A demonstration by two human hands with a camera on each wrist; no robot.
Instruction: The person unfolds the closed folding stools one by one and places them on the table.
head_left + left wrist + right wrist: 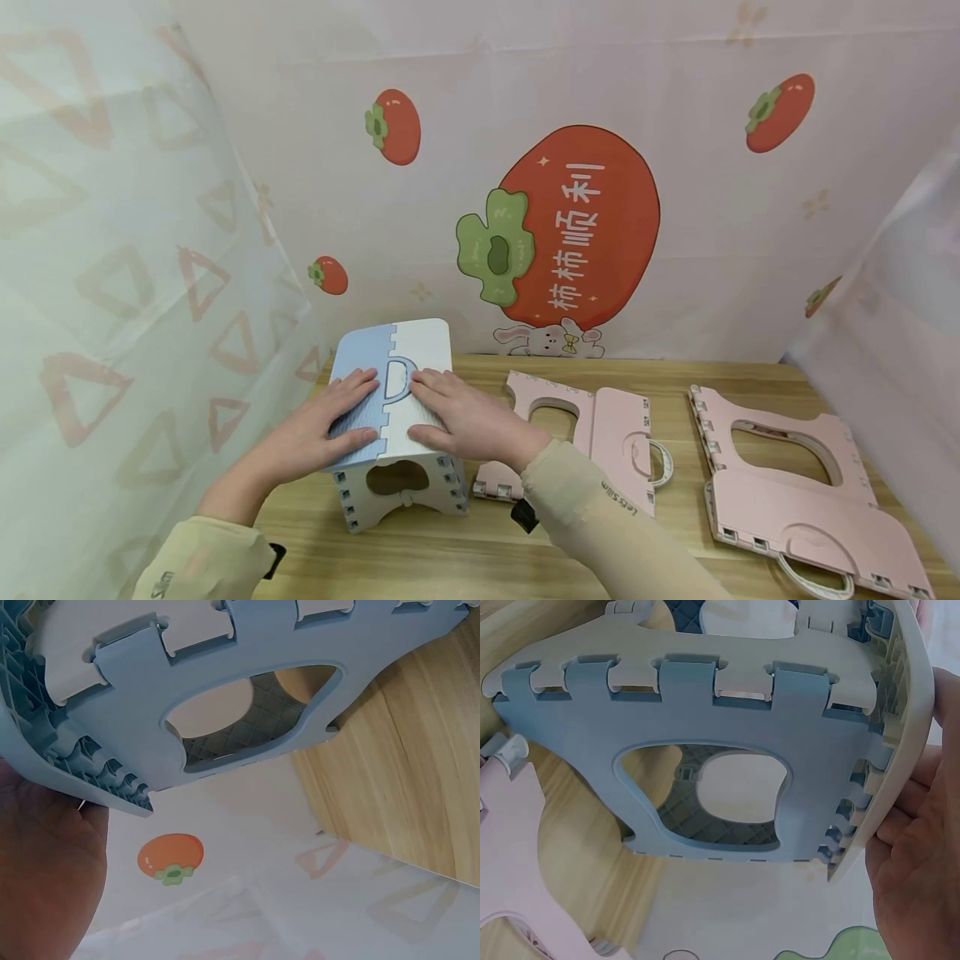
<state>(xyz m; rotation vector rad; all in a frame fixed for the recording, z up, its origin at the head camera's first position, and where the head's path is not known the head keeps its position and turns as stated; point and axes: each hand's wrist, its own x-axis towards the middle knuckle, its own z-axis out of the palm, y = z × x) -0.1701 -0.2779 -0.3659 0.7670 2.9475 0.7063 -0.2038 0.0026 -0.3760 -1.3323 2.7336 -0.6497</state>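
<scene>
A blue-and-white folding step stool [423,342] stands unfolded on the wooden table, its seat half blue and half white. On the blue half rests my left hand [322,429], fingers straight and thumb spread. My right hand [476,417] lies on the white half, its fingertips by the seat's small carry handle [400,379]. In the left wrist view, the left hand [49,862] is at the seat edge beside the stool's blue side panel [270,667]. The right wrist view shows the right hand [919,832] against the seat's other edge, with the interlocking hinges below it.
Two pink folding stools lie folded flat to the right: a nearer one [618,425] partly behind my right forearm, and another [832,508] at the table's right side. Printed cloth walls [712,250] enclose the wooden table [420,567] at the back and sides.
</scene>
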